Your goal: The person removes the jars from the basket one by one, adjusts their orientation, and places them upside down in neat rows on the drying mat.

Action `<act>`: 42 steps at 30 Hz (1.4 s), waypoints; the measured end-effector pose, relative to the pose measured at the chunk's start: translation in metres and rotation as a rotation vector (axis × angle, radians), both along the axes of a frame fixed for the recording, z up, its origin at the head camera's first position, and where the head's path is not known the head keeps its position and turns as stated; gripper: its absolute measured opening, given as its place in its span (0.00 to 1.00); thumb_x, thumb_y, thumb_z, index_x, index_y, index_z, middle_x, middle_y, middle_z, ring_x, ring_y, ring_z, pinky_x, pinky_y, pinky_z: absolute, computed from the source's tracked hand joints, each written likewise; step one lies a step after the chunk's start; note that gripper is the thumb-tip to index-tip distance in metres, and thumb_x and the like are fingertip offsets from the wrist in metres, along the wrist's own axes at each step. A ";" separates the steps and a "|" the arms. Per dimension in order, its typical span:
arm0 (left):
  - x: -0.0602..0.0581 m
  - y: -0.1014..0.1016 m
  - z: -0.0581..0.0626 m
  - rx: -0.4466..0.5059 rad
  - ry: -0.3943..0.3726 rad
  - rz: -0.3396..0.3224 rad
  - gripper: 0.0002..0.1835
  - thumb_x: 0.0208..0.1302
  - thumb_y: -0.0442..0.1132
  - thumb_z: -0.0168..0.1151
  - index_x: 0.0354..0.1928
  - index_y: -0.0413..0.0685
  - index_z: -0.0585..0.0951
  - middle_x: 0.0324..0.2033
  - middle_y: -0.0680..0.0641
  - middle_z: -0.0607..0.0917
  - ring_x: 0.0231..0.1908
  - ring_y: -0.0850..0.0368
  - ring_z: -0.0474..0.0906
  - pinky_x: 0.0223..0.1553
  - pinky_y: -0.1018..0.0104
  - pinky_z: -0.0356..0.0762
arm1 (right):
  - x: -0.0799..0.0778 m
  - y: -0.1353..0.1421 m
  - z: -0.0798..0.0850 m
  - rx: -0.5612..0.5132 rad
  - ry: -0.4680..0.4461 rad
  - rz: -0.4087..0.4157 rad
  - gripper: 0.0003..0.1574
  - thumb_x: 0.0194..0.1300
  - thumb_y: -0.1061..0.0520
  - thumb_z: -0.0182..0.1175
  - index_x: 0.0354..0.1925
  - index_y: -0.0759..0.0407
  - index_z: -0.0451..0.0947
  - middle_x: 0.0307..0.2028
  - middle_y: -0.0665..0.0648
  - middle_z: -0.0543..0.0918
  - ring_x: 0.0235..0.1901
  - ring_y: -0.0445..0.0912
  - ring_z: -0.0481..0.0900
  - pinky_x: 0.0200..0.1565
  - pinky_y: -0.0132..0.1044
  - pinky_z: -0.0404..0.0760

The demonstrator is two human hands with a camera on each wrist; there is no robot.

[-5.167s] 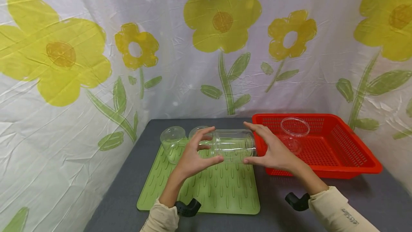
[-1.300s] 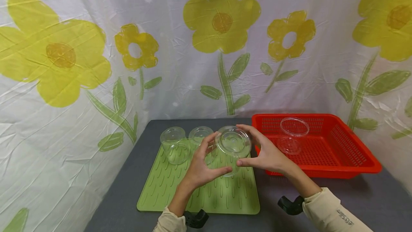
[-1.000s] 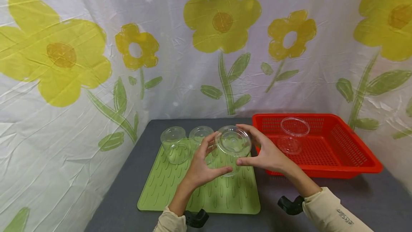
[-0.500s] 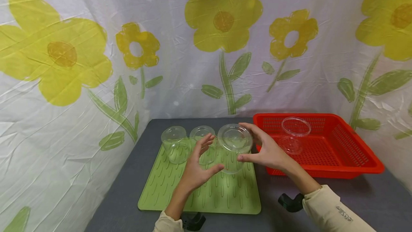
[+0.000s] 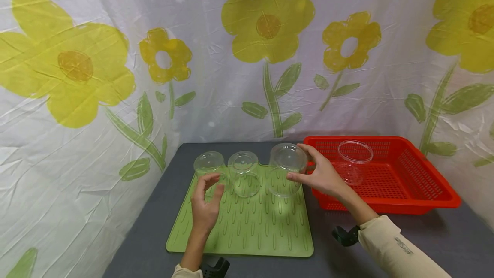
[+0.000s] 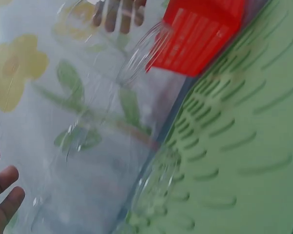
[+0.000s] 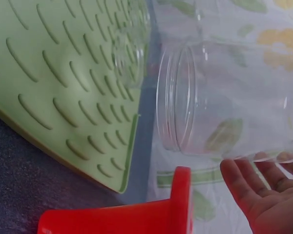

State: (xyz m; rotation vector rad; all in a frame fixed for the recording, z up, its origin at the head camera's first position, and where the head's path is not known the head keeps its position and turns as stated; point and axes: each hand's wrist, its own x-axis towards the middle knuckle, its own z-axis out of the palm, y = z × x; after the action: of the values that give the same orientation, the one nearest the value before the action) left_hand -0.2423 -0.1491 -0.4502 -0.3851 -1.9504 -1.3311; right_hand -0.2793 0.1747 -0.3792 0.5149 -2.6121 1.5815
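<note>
We note first the items with limited visibility. The left hand [image 5: 206, 207] covers the lower part of the left jar [image 5: 209, 162]; its fingers are loosely bent, with the thumb apart from them. We cannot tell whether it touches that jar. The left wrist view is blurred, cuts this hand off at the frame edge and shows the clear walls only as faint outlines.

The right hand [image 5: 323, 175] grips the held jar [image 5: 284, 177] between thumb and fingers. In the right wrist view, the frame edge cuts off this hand, leaving only a piece of the thumb. The threaded rim of the held jar faces down, raised above the far right of the green mat [image 5: 266, 235].

We find small dark print [image 5: 403, 246] on the right sleeve [image 5: 386, 235]; we cannot read it reliably.

For edges and clearances: the middle jar [image 5: 244, 164] stands on the mat between the left jar and the held jar, with narrow gaps either side. The ribbed mat extends from the jars toward its near edge. The red basket [image 5: 418, 203], containing a further jar [image 5: 353, 158], sits on the grey surface [image 5: 143, 235] just right of the mat, close to the right hand.
</note>
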 end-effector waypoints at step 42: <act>0.004 -0.080 -0.053 -0.452 -0.937 0.270 0.43 0.71 0.51 0.59 0.76 0.36 0.52 0.76 0.23 0.47 0.74 0.17 0.28 0.66 0.17 0.20 | -0.042 -0.038 -0.024 0.296 0.009 -0.101 0.65 0.56 0.40 0.74 0.76 0.72 0.54 0.70 0.75 0.65 0.67 0.67 0.69 0.64 0.63 0.74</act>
State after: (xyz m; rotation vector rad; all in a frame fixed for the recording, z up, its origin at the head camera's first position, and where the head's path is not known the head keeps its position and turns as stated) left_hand -0.2380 -0.2288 -0.5035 0.3781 -2.9522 -0.9395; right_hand -0.3211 0.1371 -0.4029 0.3940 -2.8305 1.1678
